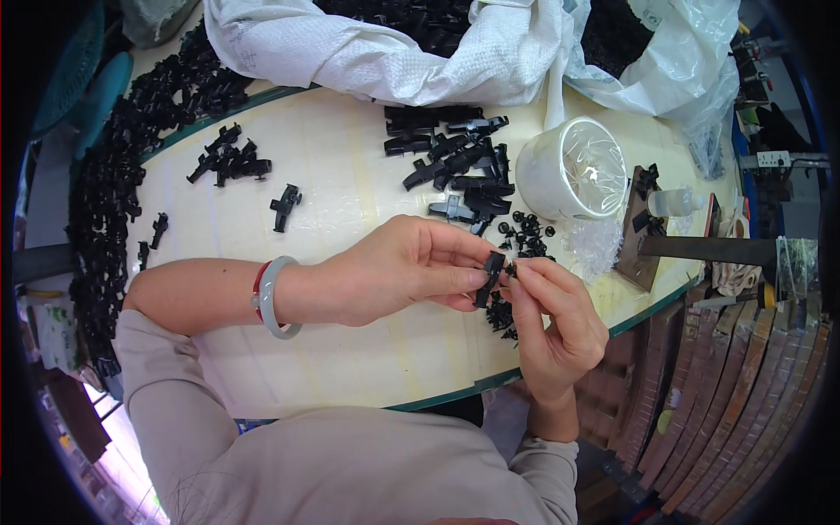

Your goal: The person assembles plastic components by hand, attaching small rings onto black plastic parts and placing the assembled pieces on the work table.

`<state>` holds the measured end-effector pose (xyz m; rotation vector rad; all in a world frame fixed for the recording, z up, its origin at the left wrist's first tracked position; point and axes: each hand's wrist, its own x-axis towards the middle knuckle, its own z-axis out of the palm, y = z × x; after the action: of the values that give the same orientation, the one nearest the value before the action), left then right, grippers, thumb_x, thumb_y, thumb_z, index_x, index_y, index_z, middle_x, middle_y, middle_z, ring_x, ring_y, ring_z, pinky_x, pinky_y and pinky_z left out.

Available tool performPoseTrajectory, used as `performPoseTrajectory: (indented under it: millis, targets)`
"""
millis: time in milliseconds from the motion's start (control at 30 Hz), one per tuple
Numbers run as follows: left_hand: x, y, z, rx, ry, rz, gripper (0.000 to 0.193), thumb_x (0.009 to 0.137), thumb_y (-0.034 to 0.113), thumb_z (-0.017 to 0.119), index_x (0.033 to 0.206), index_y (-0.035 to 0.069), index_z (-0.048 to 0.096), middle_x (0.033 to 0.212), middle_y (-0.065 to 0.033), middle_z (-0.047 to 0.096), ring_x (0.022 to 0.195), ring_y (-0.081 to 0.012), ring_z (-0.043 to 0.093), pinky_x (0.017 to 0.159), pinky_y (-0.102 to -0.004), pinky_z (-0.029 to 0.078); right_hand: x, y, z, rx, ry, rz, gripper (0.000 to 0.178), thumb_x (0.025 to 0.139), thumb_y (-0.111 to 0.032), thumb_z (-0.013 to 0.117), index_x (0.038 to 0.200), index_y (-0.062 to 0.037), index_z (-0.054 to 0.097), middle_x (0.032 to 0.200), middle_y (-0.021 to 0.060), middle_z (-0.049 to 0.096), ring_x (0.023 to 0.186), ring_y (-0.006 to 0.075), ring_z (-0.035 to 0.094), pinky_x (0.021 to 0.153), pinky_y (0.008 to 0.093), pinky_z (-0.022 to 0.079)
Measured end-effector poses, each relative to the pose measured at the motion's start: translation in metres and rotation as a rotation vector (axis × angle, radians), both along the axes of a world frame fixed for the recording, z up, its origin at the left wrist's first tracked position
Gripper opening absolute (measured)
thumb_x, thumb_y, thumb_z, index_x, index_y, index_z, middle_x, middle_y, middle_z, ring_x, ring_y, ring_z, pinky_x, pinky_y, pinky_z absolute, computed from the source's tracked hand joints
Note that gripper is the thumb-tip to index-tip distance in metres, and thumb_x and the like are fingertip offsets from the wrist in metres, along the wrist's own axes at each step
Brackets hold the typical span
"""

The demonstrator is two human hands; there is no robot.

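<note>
My left hand (411,267) pinches a black plastic part (490,280), held upright over the table near its front right. Close against it, my right hand (560,319) pinches a tiny black piece (511,270) between thumb and forefinger; its exact shape is too small to make out. The two pieces meet or nearly meet. Behind my hands lies a pile of small round black pieces (528,234), and more small black pieces (501,317) lie under them. Larger black plastic parts (455,162) are heaped beyond my left hand.
A white tub (569,171) with clear film inside stands behind my right hand. White sacks (385,52) of black parts line the back. A small bottle (672,203) and a metal bar (709,249) are at right. Many black parts (105,201) cover the left side.
</note>
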<state>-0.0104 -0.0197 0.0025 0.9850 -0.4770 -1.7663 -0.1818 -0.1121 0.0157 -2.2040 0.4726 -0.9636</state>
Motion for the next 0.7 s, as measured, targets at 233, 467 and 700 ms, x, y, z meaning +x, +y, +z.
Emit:
performPoseTrajectory:
  millis: [233, 467, 700]
  targets:
    - [-0.0005, 0.0012, -0.0031, 0.007, 0.023, 0.015, 0.029, 0.092, 0.007, 0.055, 0.121, 0.0, 0.055, 0.108, -0.0055, 0.063, 0.095, -0.0114, 0.062, 0.083, -0.0256, 0.052, -0.0002, 0.0, 0.0026, -0.019, 0.045, 0.026, 0.023, 0.073, 0.012, 0.068, 0.095, 0.0054, 0.066, 0.091, 0.0171, 0.066, 0.076, 0.0205, 0.066, 0.064, 0.0257, 0.054]
    - [-0.0003, 0.0016, -0.0033, -0.044, 0.002, 0.029, 0.027, 0.091, 0.006, 0.058, 0.117, -0.001, 0.058, 0.105, -0.0067, 0.064, 0.092, -0.0119, 0.062, 0.08, -0.0256, 0.053, 0.0016, 0.0004, 0.0059, -0.07, 0.08, 0.046, 0.023, 0.073, 0.011, 0.069, 0.094, 0.0034, 0.067, 0.09, 0.0159, 0.066, 0.077, 0.0212, 0.065, 0.067, 0.0273, 0.053]
    - [-0.0028, 0.0023, -0.0048, -0.062, -0.052, 0.055, 0.025, 0.09, 0.006, 0.059, 0.113, -0.003, 0.06, 0.103, -0.0081, 0.065, 0.089, -0.0108, 0.062, 0.078, -0.0252, 0.054, 0.001, 0.0022, 0.0033, -0.108, 0.094, 0.041, 0.023, 0.073, 0.01, 0.069, 0.094, 0.0031, 0.067, 0.09, 0.0155, 0.066, 0.077, 0.0223, 0.065, 0.067, 0.027, 0.052]
